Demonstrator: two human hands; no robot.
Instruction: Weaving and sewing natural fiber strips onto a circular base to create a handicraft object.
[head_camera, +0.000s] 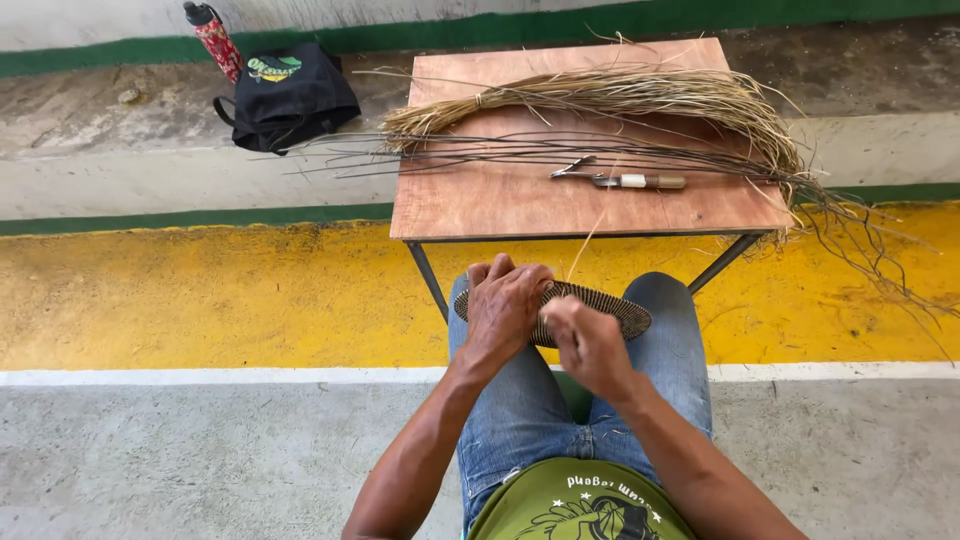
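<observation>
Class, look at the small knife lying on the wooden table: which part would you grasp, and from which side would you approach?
Probably the rounded handle, which points right. Approach from above at the right end, since the knife lies flat on the table with bare board around the handle; its blade points left toward the dark strands.

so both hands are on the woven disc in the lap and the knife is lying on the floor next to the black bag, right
Not quite: the knife lies on the wooden table, beside the straw bundle, as the head view shows. Both the left hand and right hand are on the woven disc.
</observation>
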